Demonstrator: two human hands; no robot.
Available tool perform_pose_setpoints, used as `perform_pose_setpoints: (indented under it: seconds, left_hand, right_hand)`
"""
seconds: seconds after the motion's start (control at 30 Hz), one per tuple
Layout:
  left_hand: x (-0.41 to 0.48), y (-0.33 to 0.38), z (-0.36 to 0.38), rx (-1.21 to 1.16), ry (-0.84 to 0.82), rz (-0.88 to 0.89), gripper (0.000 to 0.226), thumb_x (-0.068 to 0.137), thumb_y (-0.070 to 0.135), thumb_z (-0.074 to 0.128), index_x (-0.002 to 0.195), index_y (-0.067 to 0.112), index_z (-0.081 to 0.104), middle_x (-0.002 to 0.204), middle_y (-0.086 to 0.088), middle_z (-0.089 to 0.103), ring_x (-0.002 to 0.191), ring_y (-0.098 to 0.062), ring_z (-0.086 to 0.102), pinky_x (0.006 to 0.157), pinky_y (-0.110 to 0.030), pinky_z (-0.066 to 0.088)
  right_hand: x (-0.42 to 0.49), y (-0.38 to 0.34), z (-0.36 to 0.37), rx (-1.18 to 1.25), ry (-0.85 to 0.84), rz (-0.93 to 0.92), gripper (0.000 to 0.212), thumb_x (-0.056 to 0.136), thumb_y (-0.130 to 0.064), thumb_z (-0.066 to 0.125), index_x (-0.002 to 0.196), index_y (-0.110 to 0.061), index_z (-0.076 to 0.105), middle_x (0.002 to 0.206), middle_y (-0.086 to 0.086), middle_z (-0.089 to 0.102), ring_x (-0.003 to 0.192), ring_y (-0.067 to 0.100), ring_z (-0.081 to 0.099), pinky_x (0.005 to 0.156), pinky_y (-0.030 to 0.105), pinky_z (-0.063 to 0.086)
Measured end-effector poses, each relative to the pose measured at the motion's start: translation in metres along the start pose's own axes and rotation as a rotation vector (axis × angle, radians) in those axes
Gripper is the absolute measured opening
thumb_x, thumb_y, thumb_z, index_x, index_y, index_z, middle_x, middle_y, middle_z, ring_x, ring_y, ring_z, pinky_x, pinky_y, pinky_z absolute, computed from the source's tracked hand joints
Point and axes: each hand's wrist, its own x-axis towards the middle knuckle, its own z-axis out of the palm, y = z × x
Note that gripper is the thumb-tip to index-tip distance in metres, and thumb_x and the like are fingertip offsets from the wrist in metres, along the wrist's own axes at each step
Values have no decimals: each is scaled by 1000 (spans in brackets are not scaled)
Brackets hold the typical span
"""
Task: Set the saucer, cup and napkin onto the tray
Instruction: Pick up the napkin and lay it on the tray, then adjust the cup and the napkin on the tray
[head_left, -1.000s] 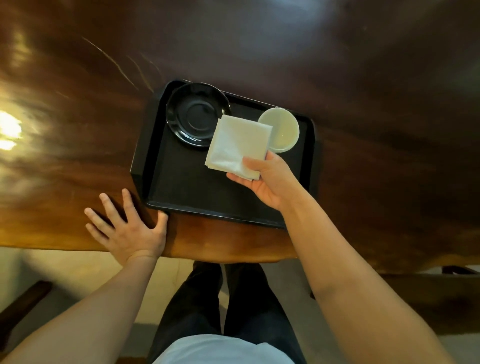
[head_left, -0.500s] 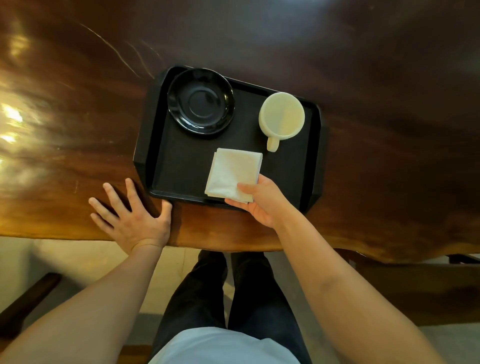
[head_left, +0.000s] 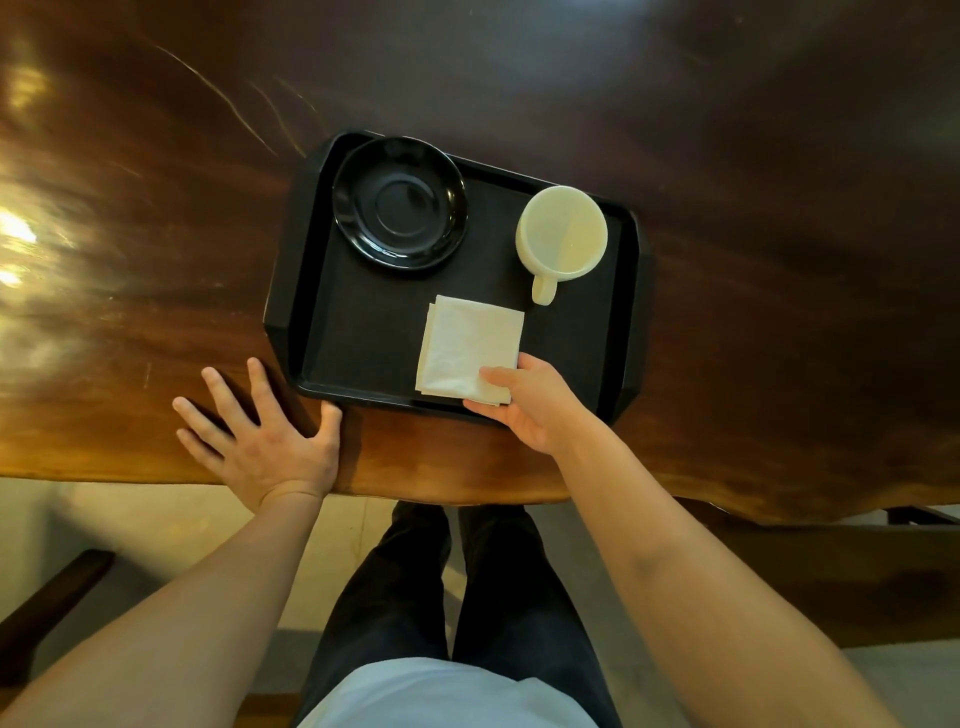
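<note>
A black tray (head_left: 363, 358) lies on the dark wooden table. On its far left corner sits a black saucer (head_left: 399, 202). A cream cup (head_left: 561, 231) stands at the tray's far right, handle pointing toward me. A folded white napkin (head_left: 467, 345) rests on the tray's near right part. My right hand (head_left: 530, 402) pinches the napkin's near right corner, thumb on top. My left hand (head_left: 260, 436) lies flat with fingers spread on the table, its thumb touching the tray's near left edge.
The wooden table (head_left: 753, 260) stretches wide around the tray, its wavy near edge just behind my hands. My legs and the pale floor (head_left: 156, 525) show below. A dark bench (head_left: 831, 577) stands under the table at the right.
My right hand has brought the napkin from above the saucer and cup down to the near right part of the tray. The left hand has stayed in place.
</note>
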Motion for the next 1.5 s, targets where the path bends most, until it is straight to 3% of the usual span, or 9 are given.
perform_pose_setpoints:
  seconds: [0.17,0.33,0.47,0.6,0.77,0.9,1.07,1.3,1.5]
  left_hand:
    - [-1,2,-1,-16,6,-1,93,86,74,41,164,25,24,174,-14,13,158,-48,6,125,-63,4]
    - [-1,1,-2,-26,3,4,93,86,73,41,164,25,24,174,-14,12,158,-49,5,125,-64,4]
    - [-1,3,-3,-35,-5,-1,94,86,73,41,164,24,25,174,-15,11,158,-49,4,125,-63,3]
    - [-1,2,-3,-34,-3,-1,93,86,72,42,164,24,24,174,-14,11,158,-48,4,125,-63,3]
    - [-2,3,-5,-42,-9,2,94,86,72,42,164,24,24,174,-14,10,158,-49,3,125,-63,2]
    - [-2,3,-5,-44,-8,3,94,85,71,43,164,23,24,173,-15,10,158,-49,3,125,-63,1]
    - [-2,2,-5,-46,-9,-2,95,84,71,44,164,23,24,173,-15,10,158,-48,3,125,-64,2]
    - [-2,3,-5,-52,-8,-2,94,84,71,43,164,23,24,173,-15,10,158,-48,3,125,-64,2]
    - [-2,3,-3,-44,-5,-3,94,85,70,44,164,24,22,174,-14,9,158,-48,3,125,-64,2]
  right_hand:
    - [-5,-1,-1,-59,37,-3,47,97,-1,61,141,-14,49,139,8,55,123,33,58,89,48,61]
    - [-10,0,-8,-117,73,-32,30,98,-2,61,123,-17,53,137,11,57,118,35,63,90,49,60]
    - [-16,-1,-17,-201,109,-49,40,98,-6,61,136,-13,51,123,10,61,103,32,72,86,44,62]
    - [-25,-1,-28,-236,77,-65,33,101,-5,55,134,-10,52,109,8,64,96,30,75,87,41,62]
    - [-33,-3,-42,-244,76,-63,25,102,-5,53,127,-8,57,120,14,68,95,27,75,77,33,63]
    - [-35,-10,-51,-266,90,-80,21,103,-12,54,122,-8,62,107,14,73,88,24,76,70,29,61]
    - [-32,-29,-50,-188,171,-105,25,105,-29,52,112,-9,65,91,11,72,63,15,64,58,26,52]
    - [-19,-62,-38,-77,240,-207,23,104,-28,54,120,-12,58,103,14,71,67,17,63,59,27,53]
    - [-5,-75,-24,-81,251,-207,29,102,-31,57,123,-11,57,99,11,69,64,15,60,54,24,52]
